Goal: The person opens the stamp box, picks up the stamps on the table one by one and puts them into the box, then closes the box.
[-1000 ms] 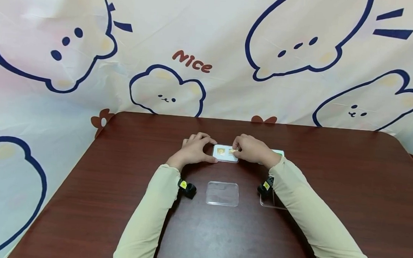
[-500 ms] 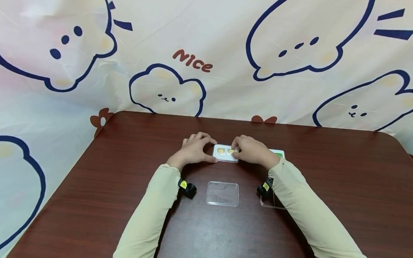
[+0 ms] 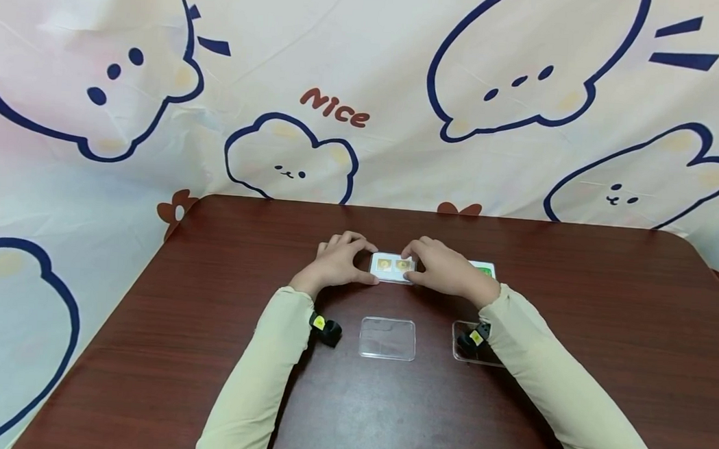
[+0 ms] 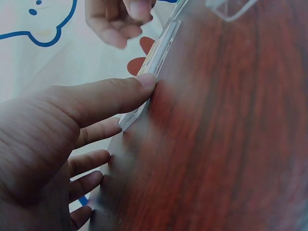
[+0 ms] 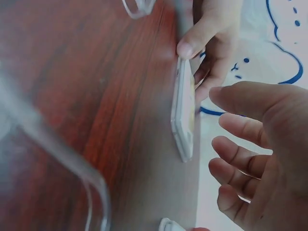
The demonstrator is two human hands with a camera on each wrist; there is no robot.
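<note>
A flat white case with two gold square pieces in its face lies near the table's far side. My left hand grips its left end, thumb on the near edge and index finger at the far edge. In the left wrist view that thumb presses along the case's side. Over the right end, beside the right gold piece, hovers my right hand. Its thumb and fingers stand apart with nothing between them in the right wrist view.
Behind the right hand lies another white case with a green mark. A clear plastic cover rests nearer on the brown table; a second clear cover is partly hidden by the right wrist. A printed cloth hangs behind.
The right gold piece, earlier tilted in my right fingers, now lies flat in the white case. My right fingers have let go and spread, and the right wrist has shifted slightly rightward. Left hand unmoved.
</note>
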